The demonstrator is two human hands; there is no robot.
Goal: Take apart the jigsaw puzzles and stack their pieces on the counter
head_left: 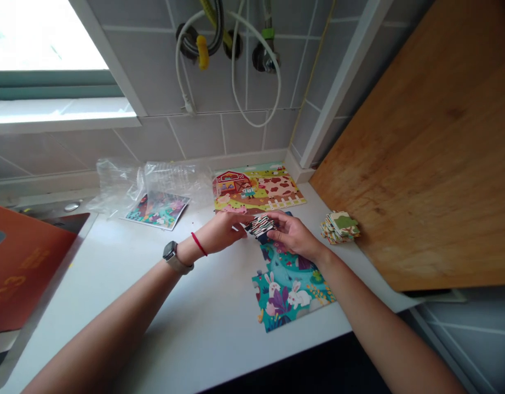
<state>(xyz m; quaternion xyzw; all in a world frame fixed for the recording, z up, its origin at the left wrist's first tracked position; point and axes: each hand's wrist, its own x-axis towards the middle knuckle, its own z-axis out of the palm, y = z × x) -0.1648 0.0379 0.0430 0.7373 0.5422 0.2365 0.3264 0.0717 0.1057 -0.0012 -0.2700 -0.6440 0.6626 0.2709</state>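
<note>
A stack of puzzle pieces (pixel 261 226), seen from the cut edges, is held up between my two hands. My left hand (pixel 227 231) pinches its left side with thumb and fingers. From the right, my right hand (pixel 297 235) closes round the stack, thumb in front and fingers behind. Below lies a partly joined teal jigsaw puzzle (pixel 291 293) with white rabbits, its left border stepped. My right hand and forearm cover some of it. Behind my hands is a farm jigsaw puzzle (pixel 258 189) with a red barn and a spotted cow.
Another pile of puzzle pieces (pixel 340 227) sits at the right, beside a wooden board (pixel 425 158). A clear plastic bag (pixel 154 178) partly covers a picture card (pixel 157 211) at the back left. An orange box (pixel 26 262) stands left of the white table (pixel 187 323).
</note>
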